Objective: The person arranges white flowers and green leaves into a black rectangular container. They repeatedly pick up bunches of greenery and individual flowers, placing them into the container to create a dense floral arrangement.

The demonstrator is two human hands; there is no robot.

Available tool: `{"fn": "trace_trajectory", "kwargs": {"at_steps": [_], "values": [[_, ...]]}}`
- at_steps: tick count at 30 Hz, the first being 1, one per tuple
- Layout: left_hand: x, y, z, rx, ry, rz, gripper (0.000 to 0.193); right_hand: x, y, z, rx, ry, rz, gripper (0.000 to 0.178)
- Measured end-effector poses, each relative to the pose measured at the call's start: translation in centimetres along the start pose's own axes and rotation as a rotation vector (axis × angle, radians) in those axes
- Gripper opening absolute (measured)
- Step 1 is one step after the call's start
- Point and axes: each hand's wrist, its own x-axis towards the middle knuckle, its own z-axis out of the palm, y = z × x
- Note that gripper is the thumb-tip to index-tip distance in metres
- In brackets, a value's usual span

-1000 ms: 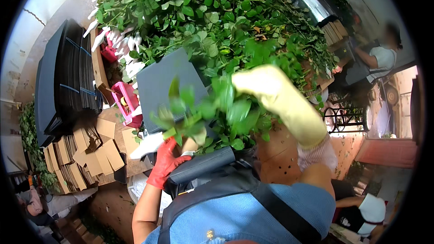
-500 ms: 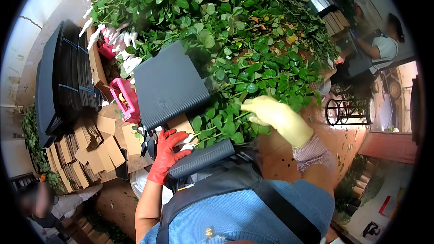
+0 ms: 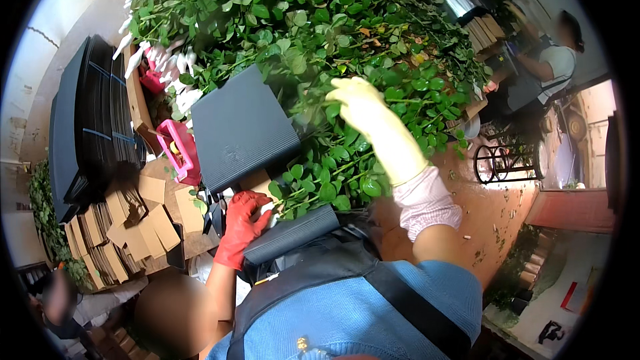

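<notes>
Left hand in red glove pinches stems at near table edge. Right hand, fingers curled, reaches into leaf pile. Best pull one stem slow, keep bunch tight.

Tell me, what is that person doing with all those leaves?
The person is working at a big heap of leafy green stems. Their right hand, in a pale yellow glove, reaches into the leaves. Their left hand, in a red glove, grips the stem ends beside a dark corrugated sheet. Cardboard pieces lie stacked to the left.
</notes>
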Motion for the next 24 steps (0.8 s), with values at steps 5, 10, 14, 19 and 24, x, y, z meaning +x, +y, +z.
{"fn": "trace_trajectory", "kwargs": {"at_steps": [5, 10, 14, 19, 24], "values": [[0.6, 0.3, -0.8, -0.032, -0.016, 0.085, 0.032, 0.4, 8.0, -1.5, 0.191, 0.552, -0.024, 0.051], [0.5, 0.4, -0.9, -0.065, -0.029, 0.079, 0.030, 0.2, 8.1, -2.9, 0.542, 0.704, -0.099, 0.046], [-0.2, -0.1, -1.1, 0.095, 0.002, 0.120, 0.032, -4.6, 3.8, -4.2, 0.431, 0.743, -0.637, 0.057], [-2.0, -0.9, 0.8, -0.473, -0.028, -0.465, 0.063, -7.7, 3.1, 3.2, 0.384, 0.092, -0.616, 0.061], [-1.9, -0.1, 0.8, -0.618, 0.126, -0.514, 0.085, -7.1, 2.7, 8.2, 0.126, 0.045, -0.494, 0.060]]}}
